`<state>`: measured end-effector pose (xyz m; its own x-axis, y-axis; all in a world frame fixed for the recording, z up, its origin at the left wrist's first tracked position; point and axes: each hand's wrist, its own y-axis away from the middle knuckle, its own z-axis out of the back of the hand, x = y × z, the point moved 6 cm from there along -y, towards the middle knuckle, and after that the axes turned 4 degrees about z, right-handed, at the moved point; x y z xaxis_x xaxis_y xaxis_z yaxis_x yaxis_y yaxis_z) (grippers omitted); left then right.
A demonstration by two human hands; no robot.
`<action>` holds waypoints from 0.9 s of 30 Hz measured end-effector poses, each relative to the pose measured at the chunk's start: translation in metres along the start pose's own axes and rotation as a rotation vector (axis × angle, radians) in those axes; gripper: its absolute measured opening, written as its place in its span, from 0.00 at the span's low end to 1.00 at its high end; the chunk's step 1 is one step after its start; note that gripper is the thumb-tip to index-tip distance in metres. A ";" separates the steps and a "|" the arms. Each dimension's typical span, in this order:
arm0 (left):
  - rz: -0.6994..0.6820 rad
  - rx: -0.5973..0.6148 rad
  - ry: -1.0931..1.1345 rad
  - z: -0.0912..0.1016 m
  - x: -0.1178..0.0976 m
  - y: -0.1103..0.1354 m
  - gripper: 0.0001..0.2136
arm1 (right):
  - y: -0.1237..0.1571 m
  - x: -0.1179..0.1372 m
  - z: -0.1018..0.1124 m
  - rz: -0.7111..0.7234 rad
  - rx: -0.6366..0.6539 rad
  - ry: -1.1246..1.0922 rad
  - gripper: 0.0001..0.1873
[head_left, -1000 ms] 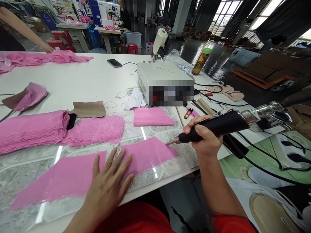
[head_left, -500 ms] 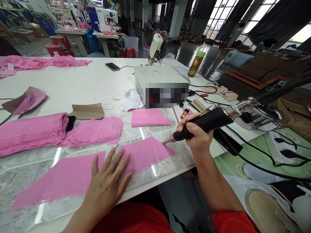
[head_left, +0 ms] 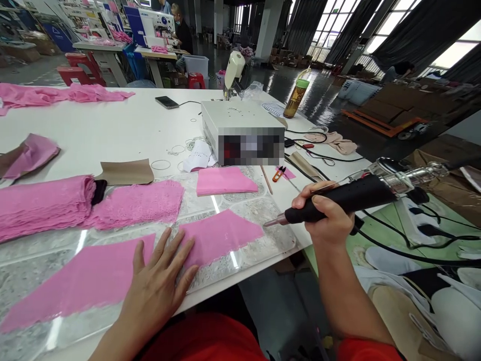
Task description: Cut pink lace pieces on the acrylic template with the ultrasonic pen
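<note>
My left hand [head_left: 160, 273] lies flat with its fingers spread, pressing on the left end of a pink fabric piece [head_left: 221, 235]. Under its thumb side is the edge of a second pink piece [head_left: 86, 276]. Both lie on a clear, glossy sheet with a grey stone look [head_left: 274, 220]. My right hand [head_left: 330, 210] is wrapped round a handheld corded tool [head_left: 345, 196] with a thick black grip and a slim pointed metal tip. That tip is just beside the right corner of the pink piece. Whether it touches the sheet I cannot tell.
Behind lie a stack of pink fabric [head_left: 227, 180], rolled pink lace [head_left: 45, 208], brown paper [head_left: 128, 171] and orange thread snips [head_left: 278, 173]. A white control box [head_left: 244, 115] stands mid-table near a bottle [head_left: 296, 98]. Cables run along the right. Co-workers sit at sewing machines [head_left: 150, 25] beyond.
My right hand has moved right with the tool, and the tip has gone from on the pink piece to just off its right corner. My left hand stays on the fabric.
</note>
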<state>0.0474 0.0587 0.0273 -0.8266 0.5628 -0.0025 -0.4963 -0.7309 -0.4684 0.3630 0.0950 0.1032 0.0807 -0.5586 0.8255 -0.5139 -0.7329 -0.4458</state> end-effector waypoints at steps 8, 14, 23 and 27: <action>-0.007 0.013 -0.034 -0.001 0.000 0.001 0.20 | 0.002 -0.005 -0.010 -0.002 0.042 -0.041 0.04; 0.014 0.015 -0.008 -0.002 0.000 0.001 0.20 | 0.002 -0.007 -0.012 0.004 0.054 -0.015 0.04; 0.006 0.001 -0.014 0.000 0.000 0.000 0.20 | 0.003 -0.008 -0.014 0.015 0.086 -0.004 0.02; -0.027 -0.027 -0.002 0.007 -0.004 -0.001 0.19 | 0.004 -0.007 -0.008 0.024 0.033 -0.040 0.03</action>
<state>0.0493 0.0540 0.0337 -0.8135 0.5815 0.0125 -0.5111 -0.7045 -0.4924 0.3536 0.0993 0.0991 0.1034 -0.5910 0.8000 -0.4875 -0.7312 -0.4772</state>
